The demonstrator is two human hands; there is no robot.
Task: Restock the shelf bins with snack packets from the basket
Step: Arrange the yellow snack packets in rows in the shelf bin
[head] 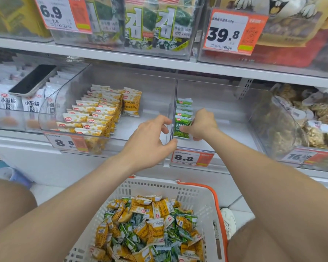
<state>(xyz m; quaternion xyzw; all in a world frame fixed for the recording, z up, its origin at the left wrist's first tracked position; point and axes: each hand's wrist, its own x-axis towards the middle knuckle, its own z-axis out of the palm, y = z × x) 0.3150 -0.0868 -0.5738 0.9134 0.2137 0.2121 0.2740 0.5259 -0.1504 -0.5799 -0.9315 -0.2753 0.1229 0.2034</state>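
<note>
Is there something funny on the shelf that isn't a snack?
Yes. A black phone lies slanted on top of the white packets in the far-left bin. It is no snack, so it looks out of place. Elsewhere the right hand just grips a green packet.

Green packet point(182, 127), yellow packets point(95, 114), white basket point(197, 193)

I'm looking into a shop, on what is probably its snack aisle. White shelves point(110, 55) carry clear plastic bins point(155, 87) holding rows of identical yellow packets point(95, 118) and green packets point(184, 112). Orange-and-white price tags point(192, 157) with barcodes, one reading 8.8, hang on the bin fronts. A shopping basket point(197, 188) with an orange handle sits below.
</note>
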